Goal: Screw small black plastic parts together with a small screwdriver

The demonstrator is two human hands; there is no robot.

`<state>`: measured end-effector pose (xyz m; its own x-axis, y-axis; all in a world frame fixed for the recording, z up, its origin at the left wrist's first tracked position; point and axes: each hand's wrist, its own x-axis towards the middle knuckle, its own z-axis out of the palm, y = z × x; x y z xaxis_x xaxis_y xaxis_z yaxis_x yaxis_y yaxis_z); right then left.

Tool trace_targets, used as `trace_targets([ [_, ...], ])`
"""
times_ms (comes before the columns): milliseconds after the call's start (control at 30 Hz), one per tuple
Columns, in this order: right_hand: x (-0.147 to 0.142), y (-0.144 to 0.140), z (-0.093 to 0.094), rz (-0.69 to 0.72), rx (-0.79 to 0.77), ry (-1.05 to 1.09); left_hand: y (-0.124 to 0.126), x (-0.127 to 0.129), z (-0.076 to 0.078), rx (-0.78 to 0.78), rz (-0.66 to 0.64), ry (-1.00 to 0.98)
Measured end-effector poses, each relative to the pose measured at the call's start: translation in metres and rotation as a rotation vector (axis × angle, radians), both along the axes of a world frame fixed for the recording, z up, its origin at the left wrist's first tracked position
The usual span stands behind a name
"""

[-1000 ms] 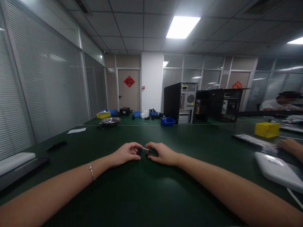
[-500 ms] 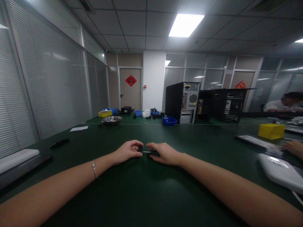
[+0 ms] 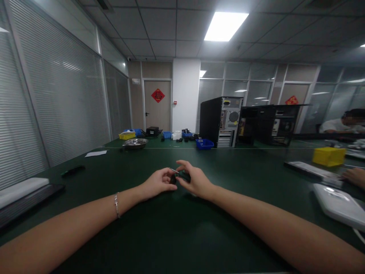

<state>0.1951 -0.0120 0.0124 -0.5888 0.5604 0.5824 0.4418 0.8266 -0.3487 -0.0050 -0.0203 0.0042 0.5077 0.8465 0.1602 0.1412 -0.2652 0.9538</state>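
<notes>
I see a small black part (image 3: 182, 176) held between both hands just above the green table (image 3: 176, 236), near its middle in front of me. My right hand (image 3: 192, 179) wraps its fingers over the part from the far side, thumb and forefinger pinched near a thin bright sliver (image 3: 173, 170) that sticks out toward the left. My left hand (image 3: 158, 182) is curled with its fingertips closed against the part's left end; both hands grasp it and touch each other there. A bracelet (image 3: 116, 199) sits on my left wrist.

The table is long and dark green. On its far end stand a black computer tower (image 3: 221, 121), a metal bowl (image 3: 135, 143), a blue bin (image 3: 204, 144) and a yellow tray (image 3: 127, 135). A yellow box (image 3: 328, 156) lies to the right, a white device (image 3: 339, 205) nearer, and another person's hand (image 3: 355, 176) beside it. Blinds cover the glass wall at left.

What the black part actually is I cannot make out; my fingers hide most of it, and it is small and dim.
</notes>
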Motion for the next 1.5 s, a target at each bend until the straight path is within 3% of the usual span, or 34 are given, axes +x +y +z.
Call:
trace_targets([
  [433,-0.0075,-0.0056,-0.0022,-0.085,0.03,-0.018,-0.0081,0.0055,0.0083,-0.031,0.045,-0.123],
  [1000,-0.0099,-0.0024,-0.0062,-0.07,0.014,0.044,-0.0084,0.0075,0.007,-0.009,0.076,-0.156],
  [1367,-0.0079,0.0004,-0.0046,-0.1,0.06,-0.005,-0.0022,0.0017,0.004,-0.042,-0.023,-0.277],
  [1500,-0.008,-0.0022,-0.0026,-0.064,0.057,-0.015,-0.0005,0.0001,0.0016,-0.036,0.003,-0.283],
])
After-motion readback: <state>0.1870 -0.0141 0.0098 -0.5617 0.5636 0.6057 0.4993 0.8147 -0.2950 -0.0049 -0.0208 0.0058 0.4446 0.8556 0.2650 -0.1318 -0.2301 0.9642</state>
